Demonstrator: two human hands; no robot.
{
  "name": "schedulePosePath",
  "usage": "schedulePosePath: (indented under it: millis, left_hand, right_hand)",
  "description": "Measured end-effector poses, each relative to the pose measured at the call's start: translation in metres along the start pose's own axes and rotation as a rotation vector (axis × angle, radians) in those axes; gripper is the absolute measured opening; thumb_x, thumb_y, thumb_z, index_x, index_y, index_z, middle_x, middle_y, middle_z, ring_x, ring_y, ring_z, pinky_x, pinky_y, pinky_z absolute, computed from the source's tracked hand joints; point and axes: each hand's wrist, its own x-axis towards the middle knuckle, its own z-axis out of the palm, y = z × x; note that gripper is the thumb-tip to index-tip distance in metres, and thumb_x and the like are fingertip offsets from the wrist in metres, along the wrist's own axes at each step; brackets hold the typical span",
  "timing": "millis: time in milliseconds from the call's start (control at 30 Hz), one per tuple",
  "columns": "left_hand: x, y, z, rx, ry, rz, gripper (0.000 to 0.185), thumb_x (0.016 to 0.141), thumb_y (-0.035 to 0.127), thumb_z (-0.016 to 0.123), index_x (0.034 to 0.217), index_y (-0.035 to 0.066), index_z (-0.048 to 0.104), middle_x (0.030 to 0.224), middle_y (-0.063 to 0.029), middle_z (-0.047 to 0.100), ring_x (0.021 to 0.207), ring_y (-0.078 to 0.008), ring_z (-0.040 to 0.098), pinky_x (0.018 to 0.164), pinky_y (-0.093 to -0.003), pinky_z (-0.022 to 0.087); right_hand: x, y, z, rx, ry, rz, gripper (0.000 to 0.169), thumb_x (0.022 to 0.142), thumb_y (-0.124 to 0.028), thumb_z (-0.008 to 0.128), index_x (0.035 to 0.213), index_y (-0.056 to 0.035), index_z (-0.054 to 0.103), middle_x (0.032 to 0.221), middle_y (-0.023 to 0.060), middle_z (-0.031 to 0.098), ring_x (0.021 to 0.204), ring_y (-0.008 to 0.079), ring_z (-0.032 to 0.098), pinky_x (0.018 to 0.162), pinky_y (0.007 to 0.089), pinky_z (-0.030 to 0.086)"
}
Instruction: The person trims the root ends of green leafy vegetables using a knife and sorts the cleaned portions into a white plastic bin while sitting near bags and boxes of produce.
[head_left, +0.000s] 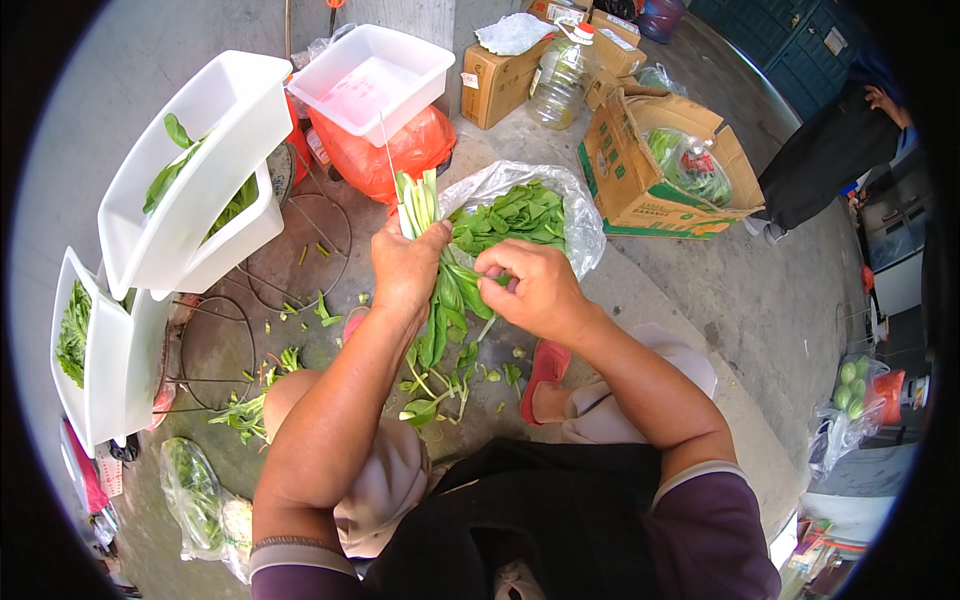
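My left hand (405, 262) is closed around a bunch of leafy greens (420, 201), its pale stem ends up and its leaves hanging down. A thin, bright strip (388, 146), perhaps a knife blade seen edge-on, rises beside the stems from that hand. At the bunch's right side, my right hand (529, 285) has its thumb and fingers curled against the leaves; whether they pinch one I cannot tell. Just beyond both hands, an open clear plastic bag (589, 225) holds loose green leaves (517, 217). Trimmed stems and leaves (431, 397) lie on the floor between my feet.
White plastic bins (225, 180) with greens stand at left; another white bin (367, 82) rests on a red bag (382, 150). A banana carton (660, 172) holds bagged vegetables. Beyond are a large plastic bottle (559, 79) and boxes. Another person (825, 150) stands at right.
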Motion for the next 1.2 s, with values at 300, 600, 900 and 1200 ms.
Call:
schedulePosePath:
  millis: [300,600,900,1200]
  left_hand:
    - [-0.001,0.002,-0.002,-0.039,0.001,0.012,0.013,0.077,0.001,0.061,0.088,-0.002,0.056,0.073,-0.0053,0.058,0.06,-0.0121,0.054,0.055,-0.0256,0.044]
    - [0.009,0.019,-0.02,-0.214,0.029,-0.035,0.011,0.079,0.0,0.06,0.088,-0.001,0.054,0.073,-0.0069,0.059,0.062,-0.014,0.057,0.058,-0.025,0.046]
    - [0.01,0.031,-0.03,-0.395,-0.127,-0.106,0.017,0.078,0.008,0.064,0.093,0.003,0.056,0.076,-0.0031,0.06,0.063,-0.0117,0.058,0.057,-0.0251,0.05]
    - [0.005,0.032,-0.027,-0.418,-0.191,-0.088,0.018,0.077,0.008,0.066,0.092,0.003,0.057,0.076,-0.0044,0.061,0.065,-0.0124,0.058,0.061,-0.025,0.049]
  right_hand:
    - [-0.001,0.009,-0.004,0.372,-0.125,0.214,0.006,0.071,-0.004,0.062,0.077,-0.0007,0.063,0.069,0.0034,0.062,0.06,0.0065,0.055,0.054,0.0221,0.044]
    - [-0.021,0.013,-0.018,0.352,-0.879,0.257,0.024,0.071,-0.005,0.069,0.094,0.0004,0.062,0.076,0.0031,0.064,0.067,0.0088,0.059,0.061,0.0231,0.049]
    - [-0.017,0.018,-0.012,0.742,-0.295,0.377,0.013,0.077,-0.013,0.064,0.082,-0.0019,0.059,0.07,-0.0002,0.058,0.057,0.0054,0.053,0.049,0.0189,0.042]
    - [-0.012,-0.01,-0.011,0.74,-0.221,0.369,0.013,0.082,-0.012,0.062,0.078,0.0,0.059,0.066,0.0022,0.059,0.054,0.0051,0.052,0.048,0.0194,0.043]
